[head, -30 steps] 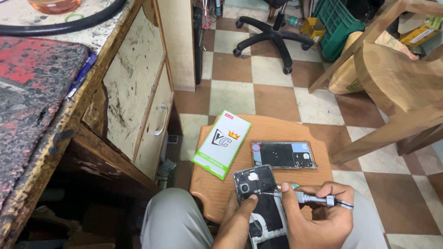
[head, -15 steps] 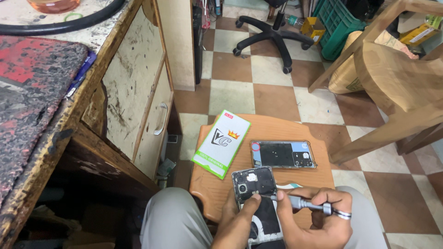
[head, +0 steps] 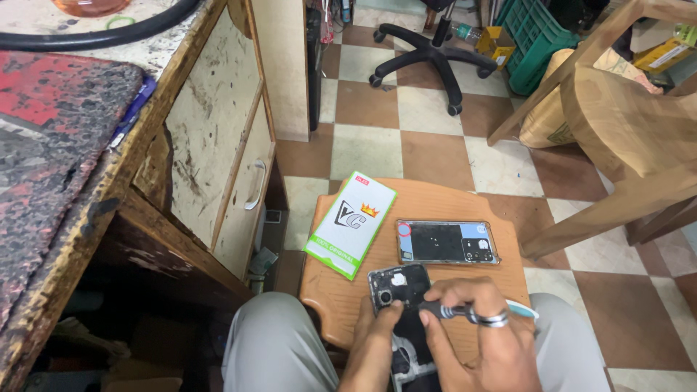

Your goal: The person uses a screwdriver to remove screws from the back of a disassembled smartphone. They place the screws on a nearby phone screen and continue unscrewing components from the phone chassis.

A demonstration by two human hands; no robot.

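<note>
On the stool (head: 435,210), the box (head: 351,223) lies left of the phone case (head: 446,242); the opened phone (head: 399,290) lies nearest the person.

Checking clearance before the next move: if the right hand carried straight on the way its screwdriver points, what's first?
Probably the left hand steadying the opened phone; the right hand aims its screwdriver leftward there, though depth is unclear.

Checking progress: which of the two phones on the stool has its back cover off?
The phone under the hands, its insides exposed; the other phone lies apart, untouched.
</note>
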